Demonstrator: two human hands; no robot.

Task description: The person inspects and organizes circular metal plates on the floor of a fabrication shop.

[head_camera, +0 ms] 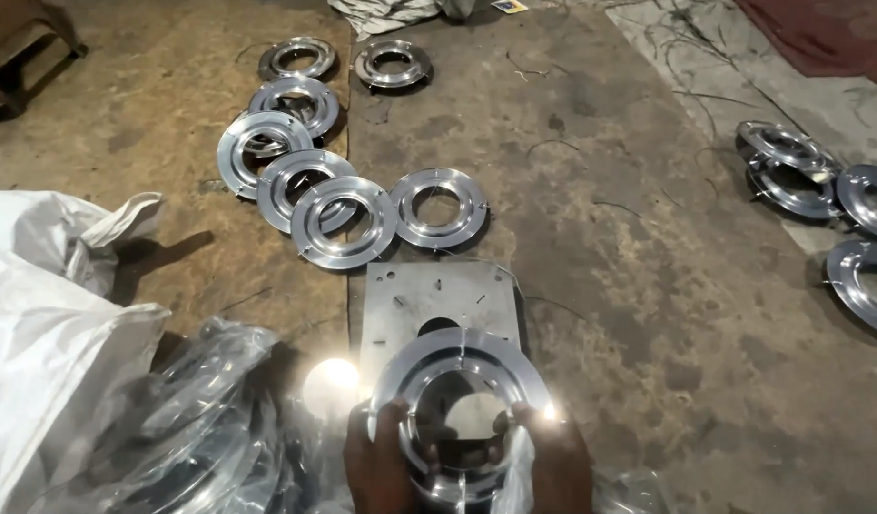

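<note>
Both my hands hold one shiny metal ring (462,354) at the bottom centre of the head view. My left hand (381,457) grips its lower left rim and my right hand (554,457) grips its lower right rim. The ring hovers over a flat grey metal plate (429,290) with small holes, lying on the floor. Just beyond the plate lies a row of several similar rings, the nearest being one ring (439,207) and an overlapping ring (344,222).
A white sack (48,314) and clear plastic wrapping (200,419) holding more rings fill the lower left. More rings (790,171) lie at the right on a lighter floor strip. A brown stool (24,48) stands at the top left. Red cloth (819,33) lies top right.
</note>
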